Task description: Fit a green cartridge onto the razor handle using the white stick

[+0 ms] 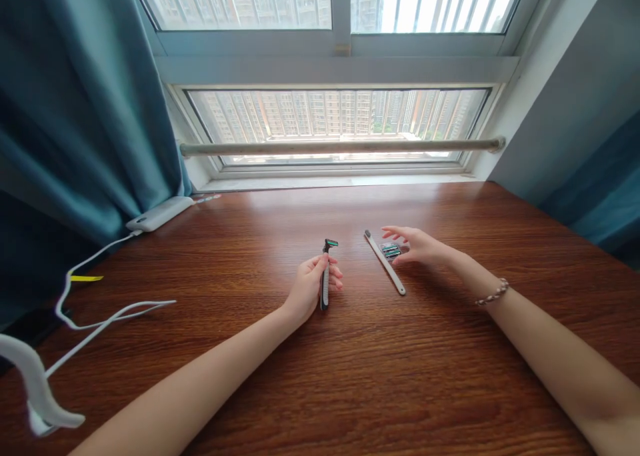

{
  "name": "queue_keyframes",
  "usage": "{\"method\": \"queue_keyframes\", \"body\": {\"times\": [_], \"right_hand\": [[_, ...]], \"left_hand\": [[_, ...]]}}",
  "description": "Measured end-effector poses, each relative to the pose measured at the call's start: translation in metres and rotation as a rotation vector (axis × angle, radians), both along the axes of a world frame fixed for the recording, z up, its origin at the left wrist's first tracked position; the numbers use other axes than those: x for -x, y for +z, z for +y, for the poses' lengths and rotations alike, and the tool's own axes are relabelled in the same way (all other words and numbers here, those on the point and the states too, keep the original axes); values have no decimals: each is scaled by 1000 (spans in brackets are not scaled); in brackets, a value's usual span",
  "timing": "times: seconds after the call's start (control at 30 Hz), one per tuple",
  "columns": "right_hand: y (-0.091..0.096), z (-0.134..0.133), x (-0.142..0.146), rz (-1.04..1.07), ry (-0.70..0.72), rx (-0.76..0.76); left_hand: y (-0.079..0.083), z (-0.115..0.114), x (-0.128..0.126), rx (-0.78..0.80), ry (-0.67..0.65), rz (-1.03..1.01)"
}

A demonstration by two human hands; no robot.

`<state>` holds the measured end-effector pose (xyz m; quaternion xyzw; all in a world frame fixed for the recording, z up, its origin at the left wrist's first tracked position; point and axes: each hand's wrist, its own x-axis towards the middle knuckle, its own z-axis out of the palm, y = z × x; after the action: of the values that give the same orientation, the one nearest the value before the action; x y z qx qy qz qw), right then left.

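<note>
Between the thumb and fingers of my left hand (307, 286) is a razor (325, 286), held upright with its green and black head at the top. My right hand (420, 246) is open, its fingers spread around a small clear pack of razor blade cartridges (391, 250) on the table. Whether the fingertips touch the pack I cannot tell. Just left of the pack, a slim white stick with a dark tip (385, 263), like a long-handled brush, lies slantwise on the wood.
The brown wooden table (350, 376) reaches to the window sill. At the left, a white power strip (163, 214) with a white cable (107, 323) lies near the blue curtain (90, 109). A curved white object (37, 383) stands at the near left edge.
</note>
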<state>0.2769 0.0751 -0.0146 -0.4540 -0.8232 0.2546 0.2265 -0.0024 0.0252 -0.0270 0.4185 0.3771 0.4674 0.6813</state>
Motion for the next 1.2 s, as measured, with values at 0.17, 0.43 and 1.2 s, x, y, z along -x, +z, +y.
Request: {"method": "queue_keyframes", "body": {"times": [0.17, 0.43, 1.2], "right_hand": [[-10, 3, 1, -15, -25, -21], [-8, 5, -4, -12, -56, -23], [-12, -23, -215, 41, -392, 191]], "left_hand": [[-7, 1, -1, -79, -27, 56], [-8, 0, -2, -139, -63, 145], [-13, 4, -2, -108, -20, 46]]}}
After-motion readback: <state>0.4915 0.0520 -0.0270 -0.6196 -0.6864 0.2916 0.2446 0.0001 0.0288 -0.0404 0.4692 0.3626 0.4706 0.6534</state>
